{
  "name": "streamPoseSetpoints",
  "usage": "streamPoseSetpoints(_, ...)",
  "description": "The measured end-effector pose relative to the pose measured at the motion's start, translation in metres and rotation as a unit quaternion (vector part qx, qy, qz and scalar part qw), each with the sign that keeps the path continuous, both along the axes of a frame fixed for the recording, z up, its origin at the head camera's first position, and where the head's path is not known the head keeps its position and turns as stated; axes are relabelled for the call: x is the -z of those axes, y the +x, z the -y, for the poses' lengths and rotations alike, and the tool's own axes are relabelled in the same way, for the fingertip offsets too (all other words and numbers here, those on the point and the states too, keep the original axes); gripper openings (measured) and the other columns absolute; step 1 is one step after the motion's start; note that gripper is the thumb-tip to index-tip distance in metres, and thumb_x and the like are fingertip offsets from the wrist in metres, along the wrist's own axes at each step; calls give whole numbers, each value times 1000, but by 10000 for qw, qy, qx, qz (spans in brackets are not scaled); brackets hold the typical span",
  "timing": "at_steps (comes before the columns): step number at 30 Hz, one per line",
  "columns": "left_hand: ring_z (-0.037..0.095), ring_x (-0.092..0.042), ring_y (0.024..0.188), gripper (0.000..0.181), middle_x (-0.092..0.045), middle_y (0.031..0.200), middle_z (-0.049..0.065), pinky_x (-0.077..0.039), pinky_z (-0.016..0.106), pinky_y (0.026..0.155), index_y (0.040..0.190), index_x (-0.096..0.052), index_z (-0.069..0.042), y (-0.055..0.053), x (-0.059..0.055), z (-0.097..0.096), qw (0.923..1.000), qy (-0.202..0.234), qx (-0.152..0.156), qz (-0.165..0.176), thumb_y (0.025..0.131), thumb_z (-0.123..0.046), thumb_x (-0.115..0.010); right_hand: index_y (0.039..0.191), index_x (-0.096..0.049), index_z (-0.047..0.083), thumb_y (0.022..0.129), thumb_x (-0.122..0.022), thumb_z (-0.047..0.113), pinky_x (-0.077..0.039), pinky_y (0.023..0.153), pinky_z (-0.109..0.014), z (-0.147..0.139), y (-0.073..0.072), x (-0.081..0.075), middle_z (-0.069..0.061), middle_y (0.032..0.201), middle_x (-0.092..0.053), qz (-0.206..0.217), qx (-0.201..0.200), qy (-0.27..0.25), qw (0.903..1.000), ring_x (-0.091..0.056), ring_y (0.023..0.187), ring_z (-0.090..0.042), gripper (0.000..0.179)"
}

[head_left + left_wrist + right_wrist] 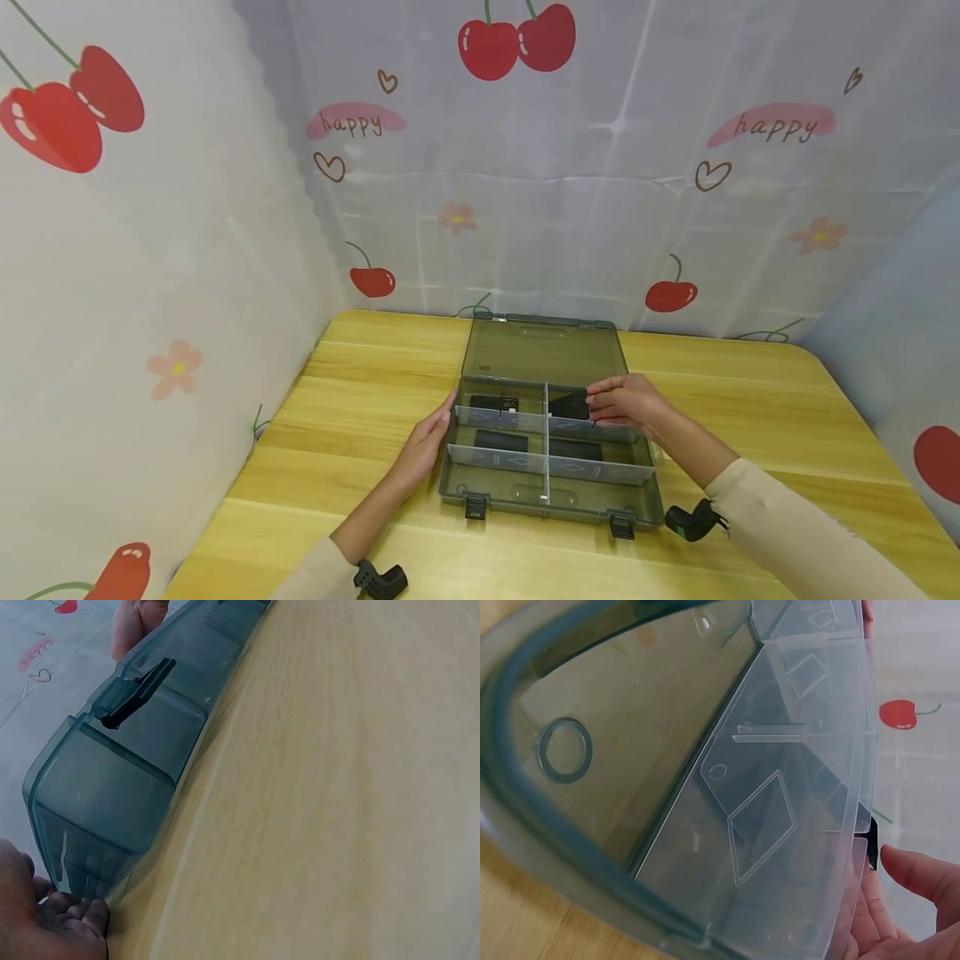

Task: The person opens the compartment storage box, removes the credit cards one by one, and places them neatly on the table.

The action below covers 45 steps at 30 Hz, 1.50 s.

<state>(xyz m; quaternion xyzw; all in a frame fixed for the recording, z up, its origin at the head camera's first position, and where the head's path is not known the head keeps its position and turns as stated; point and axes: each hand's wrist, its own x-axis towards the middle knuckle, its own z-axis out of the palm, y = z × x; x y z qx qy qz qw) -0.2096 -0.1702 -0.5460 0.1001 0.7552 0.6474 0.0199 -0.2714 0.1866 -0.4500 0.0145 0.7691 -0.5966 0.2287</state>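
Observation:
A smoky translucent organizer box point(600, 504) lies with its lid point(543, 350) folded back, split into several compartments by clear dividers point(498, 457). My right hand point(626, 402) pinches a black card point(572, 406) between thumb and fingers at the back right compartment; in the right wrist view the card point(874, 844) shows only as a dark edge beside the thumb. My left hand point(422, 450) rests against the box's left wall, its fingers point(79, 911) touching the lower corner. A black VIP card point(495, 404) lies in the back left compartment, and black cards point(501, 442) lie in both middle compartments.
The box stands on a wood-grain table point(360, 375). Two black latches point(475, 507) hang at its front edge. A cherry-patterned curtain point(525, 242) rises behind the table and along its sides. Each wrist carries a small black device point(693, 521).

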Motion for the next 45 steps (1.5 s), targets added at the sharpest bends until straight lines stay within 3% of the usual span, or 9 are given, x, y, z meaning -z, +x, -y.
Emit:
streamPoseSetpoints(12, 21, -19, 153, 52, -26, 165, 0, -15, 43, 125, 159, -31, -11, -1, 0, 0, 10000, -51, 65, 32, 113, -33, -34, 131, -56, -15, 99, -65, 5, -63, 76, -36, 1, 0, 3, -18, 101, -76, -64, -24, 214, 9997, -75, 80, -20, 39)
streamPoseSetpoints(20, 22, -19, 153, 51, -26, 165, 1, -15, 43, 125, 159, -30, -9, -1, -2, 1, 10000, -74, 39, -8, 113, -31, -33, 131, -56, -15, 98, -66, 4, -63, 77, -37, 2, -1, 4, -22, 106, -74, -165, 52, 230, 9996, -75, 78, -19, 40)
streamPoseSetpoints(33, 21, -19, 153, 52, -26, 165, 1, -15, 43, 125, 159, -30, -9, 1, -1, 1, 10000, -27, 43, -54, 113, -32, -34, 132, -55, -16, 98, -65, 4, -62, 80, -44, -6, 4, -1, -12, 92, -77, -260, 99, -128, 9995, -75, 73, -21, 40)
streamPoseSetpoints(45, 21, -19, 153, 51, -27, 165, 0, -14, 42, 125, 159, -31, -10, 0, -1, 1, 10000, -10, 65, -27, 113, -31, -33, 138, -51, -14, 100, -62, 7, -64, 74, -37, -14, 7, 0, -7, 90, -74, -449, 239, -275, 9983, -74, 74, -20, 44)
